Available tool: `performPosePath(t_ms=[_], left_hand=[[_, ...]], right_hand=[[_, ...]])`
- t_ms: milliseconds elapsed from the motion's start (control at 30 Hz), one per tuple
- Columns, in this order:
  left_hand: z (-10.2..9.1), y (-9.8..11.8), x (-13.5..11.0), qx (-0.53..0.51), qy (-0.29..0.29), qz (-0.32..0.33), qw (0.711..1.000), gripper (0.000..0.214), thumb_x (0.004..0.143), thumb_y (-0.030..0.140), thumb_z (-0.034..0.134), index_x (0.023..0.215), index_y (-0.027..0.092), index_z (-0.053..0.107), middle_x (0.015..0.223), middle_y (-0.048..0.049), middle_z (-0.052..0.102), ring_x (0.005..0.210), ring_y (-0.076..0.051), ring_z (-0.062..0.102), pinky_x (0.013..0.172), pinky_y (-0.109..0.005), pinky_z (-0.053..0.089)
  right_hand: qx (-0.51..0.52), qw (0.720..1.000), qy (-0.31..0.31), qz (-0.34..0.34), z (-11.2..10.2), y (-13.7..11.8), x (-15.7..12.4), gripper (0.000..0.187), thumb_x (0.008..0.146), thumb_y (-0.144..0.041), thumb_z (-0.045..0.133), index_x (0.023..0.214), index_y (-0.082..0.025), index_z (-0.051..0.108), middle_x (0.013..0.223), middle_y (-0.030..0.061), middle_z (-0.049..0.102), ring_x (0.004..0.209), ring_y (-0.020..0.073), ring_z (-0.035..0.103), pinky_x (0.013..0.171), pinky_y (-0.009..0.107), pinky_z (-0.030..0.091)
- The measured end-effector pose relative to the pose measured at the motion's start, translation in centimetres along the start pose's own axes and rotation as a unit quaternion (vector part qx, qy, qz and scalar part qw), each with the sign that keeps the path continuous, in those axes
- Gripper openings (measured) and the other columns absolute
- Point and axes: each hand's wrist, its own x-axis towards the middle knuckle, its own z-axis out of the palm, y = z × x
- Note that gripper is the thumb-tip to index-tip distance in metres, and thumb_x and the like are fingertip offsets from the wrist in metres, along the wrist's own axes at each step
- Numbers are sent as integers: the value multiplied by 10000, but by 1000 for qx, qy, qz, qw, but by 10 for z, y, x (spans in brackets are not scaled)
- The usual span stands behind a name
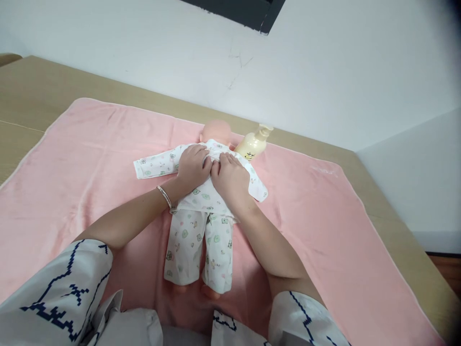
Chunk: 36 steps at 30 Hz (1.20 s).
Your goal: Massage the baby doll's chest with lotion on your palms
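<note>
A baby doll [216, 129] with a smooth bald head lies stretched out, head away from me; no face shows. It wears a white printed top [207, 194] and matching white trousers [185, 245], with bare feet at the hems. My left hand [194, 166] rests on the upper left of the doll's torso, its fingers lying flat over the cloth. Beside it, my right hand [230, 178] lies on the upper right of the torso, also with flat fingers. The two thumbs nearly meet in the middle. Cloth under both palms is hidden.
A cream pump bottle [252, 144] with a small cartoon print is just right of the doll's head. The pink blanket [118, 144] covers most of the wooden table [54, 79]. A white wall [162, 53] stands behind the far table edge.
</note>
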Motion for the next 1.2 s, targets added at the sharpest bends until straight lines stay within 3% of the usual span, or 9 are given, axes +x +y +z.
performPosePath(t_ms=[200, 300, 433, 700, 933, 1067, 1200], left_hand=[[6, 0, 3, 22, -41, -64, 997, 381, 850, 205, 481, 1178, 89, 635, 1261, -156, 653, 1222, -293, 562, 1114, -466, 418], [9, -2, 5, 15, -64, -77, 995, 440, 840, 213, 481, 1243, 78, 593, 1350, -170, 602, 1309, -309, 507, 1157, -493, 372], [9, -5, 5, 1, -60, -64, 996, 398, 835, 217, 486, 1192, 119, 633, 1311, -142, 634, 1279, -294, 538, 1144, -492, 389], [2, -2, 1, -18, -35, -37, 999, 276, 854, 209, 474, 1025, 160, 686, 1205, -102, 692, 1199, -233, 592, 1093, -422, 446], [6, 0, 4, 17, -75, -94, 993, 478, 835, 229, 489, 1278, 69, 568, 1386, -179, 578, 1338, -311, 489, 1174, -486, 349], [8, -1, 5, -7, -64, -88, 994, 426, 829, 220, 492, 1225, 120, 613, 1358, -145, 610, 1321, -298, 510, 1171, -500, 349], [6, -3, 5, -35, -57, -58, 996, 343, 846, 220, 482, 1136, 170, 658, 1295, -100, 661, 1268, -264, 557, 1148, -480, 388]], right_hand=[[63, 994, -85, -18, 4, 20, 21, 622, 942, -330, 390, 1466, 4, 387, 1537, 216, 404, 1459, 341, 337, 1214, 515, 265], [63, 993, -95, -13, 8, 22, 23, 666, 943, -336, 367, 1479, 57, 321, 1559, 243, 349, 1483, 335, 283, 1237, 505, 207], [31, 997, -69, -7, 9, 18, 18, 617, 949, -334, 370, 1428, 53, 398, 1528, 268, 388, 1471, 338, 308, 1218, 527, 234], [-49, 998, -6, -29, -2, 2, 4, 483, 980, -315, 336, 1149, 29, 631, 1269, 284, 630, 1269, 372, 545, 1129, 505, 362], [37, 997, -61, -10, 3, 17, 18, 608, 928, -353, 447, 1402, 27, 457, 1465, 246, 488, 1418, 338, 402, 1175, 456, 351], [54, 994, -78, -49, 7, 24, 25, 619, 917, -310, 413, 1435, 31, 412, 1510, 249, 428, 1442, 343, 360, 1197, 515, 302], [53, 995, -63, -65, 6, 22, 24, 573, 913, -285, 400, 1389, 24, 472, 1478, 249, 471, 1413, 345, 402, 1179, 536, 324]])
